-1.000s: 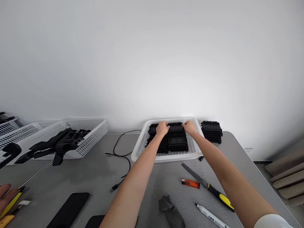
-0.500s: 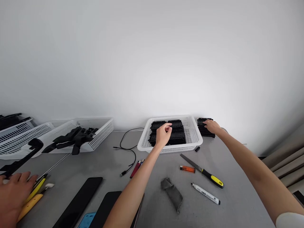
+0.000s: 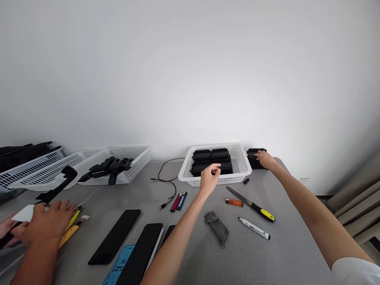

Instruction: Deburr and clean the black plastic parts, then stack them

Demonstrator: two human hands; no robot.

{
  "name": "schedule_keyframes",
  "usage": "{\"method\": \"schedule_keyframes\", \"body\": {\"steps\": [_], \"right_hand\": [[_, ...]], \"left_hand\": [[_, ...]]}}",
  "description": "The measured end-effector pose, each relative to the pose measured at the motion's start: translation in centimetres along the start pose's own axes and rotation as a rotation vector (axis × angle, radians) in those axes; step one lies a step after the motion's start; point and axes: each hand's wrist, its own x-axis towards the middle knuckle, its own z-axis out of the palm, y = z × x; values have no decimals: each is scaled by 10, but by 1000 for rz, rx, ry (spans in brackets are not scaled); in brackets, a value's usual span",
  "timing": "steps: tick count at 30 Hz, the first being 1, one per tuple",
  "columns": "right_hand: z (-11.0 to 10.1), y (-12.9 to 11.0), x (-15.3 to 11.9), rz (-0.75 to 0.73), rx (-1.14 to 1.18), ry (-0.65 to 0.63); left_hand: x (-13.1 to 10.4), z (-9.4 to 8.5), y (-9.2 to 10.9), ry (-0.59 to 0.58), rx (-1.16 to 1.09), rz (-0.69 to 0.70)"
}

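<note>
With 12 o'clock facing the wall and the white basket (image 3: 231, 180) serving as the dial centre, the black ribbed parts (image 3: 220, 153) are lying inside the basket in adjoining stacks, occupying its middle and 9 o'clock side and leaving mesh showing at its 3 o'clock end. The left hand (image 3: 209, 178) is hovering at the 6 o'clock rim, its fingers curling and leaving a narrow gap to the thumb; whether it is touching the parts cannot be told. The right hand (image 3: 265, 159) is touching the black stack (image 3: 252, 162), which is standing on the table (image 3: 297, 229) outside the basket at 3 o'clock; whether the fingers are closing on a part cannot be told. A small black piece (image 3: 246, 181) is lying near the basket at 4 o'clock. Toward 5 o'clock, the file (image 3: 251, 204) is lying diagonally, with the orange lighter (image 3: 234, 202) resting just beside it and the white marker (image 3: 254, 228) lying farther out. The grey cloth (image 3: 218, 229) is lying at 6 o'clock. Toward 8 o'clock, the red lighter (image 3: 176, 202) and the blue lighter (image 3: 182, 200) are lying side by side.
</note>
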Motion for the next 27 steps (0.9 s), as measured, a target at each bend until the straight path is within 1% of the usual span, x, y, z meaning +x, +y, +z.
{"method": "schedule_keyframes", "body": {"steps": [3,5,7,9,12,15,17,19,21,23,25,27], "right_hand": [[3,0,-5,-15,-20,7],[2,0,-7,-14,-32,19],[1,0,-9,-9,-41,35],[-1,0,-10,-7,-44,53],[-3,2,-12,-14,-40,71],[-4,4,-12,-28,-22,77],[-4,7,-11,-35,-5,79],[-5,9,-10,-42,15,83],[-6,10,-9,-47,40,92],[-8,11,-8,-50,72,107],[-9,12,-9,-50,117,131],[-9,14,-11,-45,178,167]], "left_hand": [[-3,6,4,-7,-19,10],[-8,13,8,-13,-28,21],[-15,24,15,-31,-36,38],[-25,41,22,-81,-46,61],[-43,78,33,-205,-52,93],[-52,126,38,-360,-21,113],[-49,160,37,-445,28,106],[-37,193,33,-487,78,82],[-23,219,25,-485,135,32],[-9,238,16,-449,187,-36],[1,249,7,-389,222,-111],[7,254,-2,-313,233,-179]]}}
